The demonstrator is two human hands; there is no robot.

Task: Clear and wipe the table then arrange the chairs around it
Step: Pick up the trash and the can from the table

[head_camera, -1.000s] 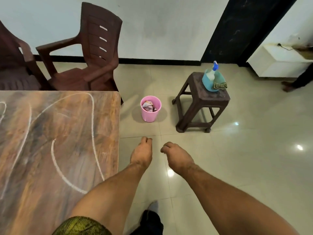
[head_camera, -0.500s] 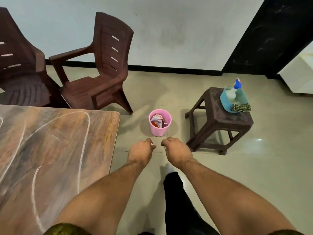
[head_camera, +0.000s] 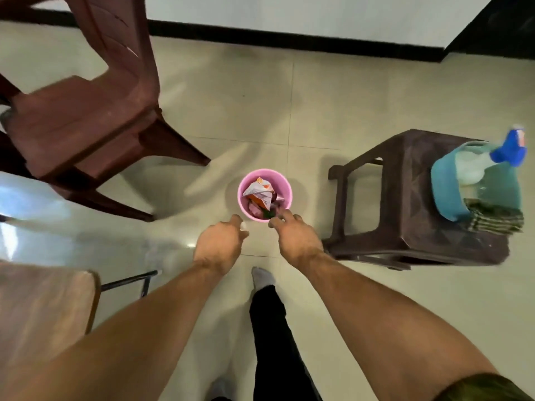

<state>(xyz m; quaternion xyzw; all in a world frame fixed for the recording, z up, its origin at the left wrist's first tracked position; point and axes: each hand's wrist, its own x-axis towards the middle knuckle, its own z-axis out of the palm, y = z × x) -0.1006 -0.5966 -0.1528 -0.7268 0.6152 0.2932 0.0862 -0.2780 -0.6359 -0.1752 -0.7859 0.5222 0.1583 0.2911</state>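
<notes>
Hands reach over the small round pink plastic bin [head_camera: 246,209]: right hand [head_camera: 295,241] pinches something dark green, left hand [head_camera: 218,246] looks curled, contents unclear. Best release squarely above the rim.

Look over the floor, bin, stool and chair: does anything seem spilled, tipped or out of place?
Nothing stands out. The pink bin stands upright with its wrappers inside, the stool carries the basin and spray bottle, and the chair stands on its legs.
</notes>
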